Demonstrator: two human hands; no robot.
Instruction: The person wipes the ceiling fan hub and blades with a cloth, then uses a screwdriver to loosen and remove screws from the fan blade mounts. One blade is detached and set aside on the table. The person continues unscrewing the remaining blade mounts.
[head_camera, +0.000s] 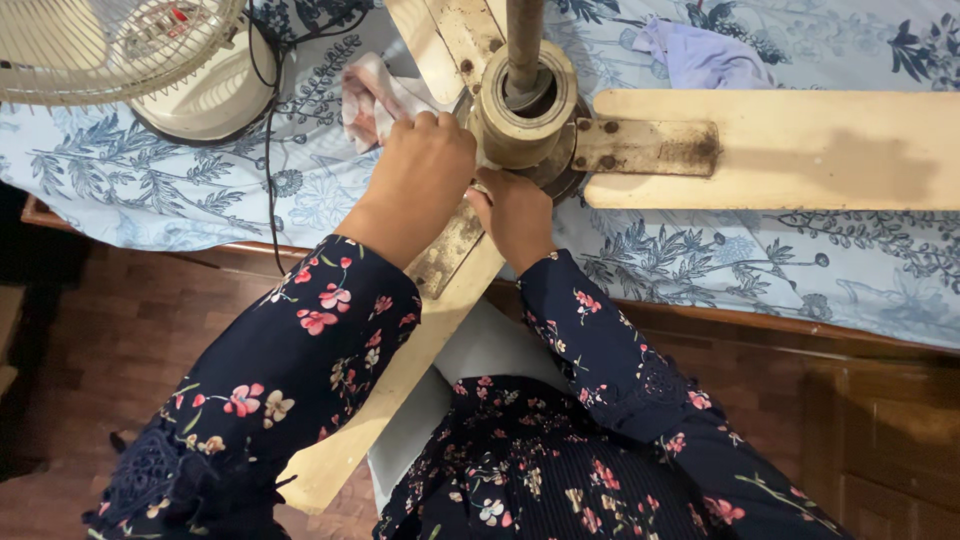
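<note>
At twelve o'clock, my left hand (418, 165) clamps a cloth (372, 95) beside the fan hub (522, 110), right hand (515, 212) fingers hidden under it, I cannot tell their spread; the overhanging blade (400, 380) could tip

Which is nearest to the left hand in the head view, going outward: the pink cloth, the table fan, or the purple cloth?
From the left hand:
1. Pink cloth, touching the fingers, just up and left.
2. Table fan, top left corner on the floral sheet.
3. Purple cloth, top right, beyond the ceiling fan hub.
</note>
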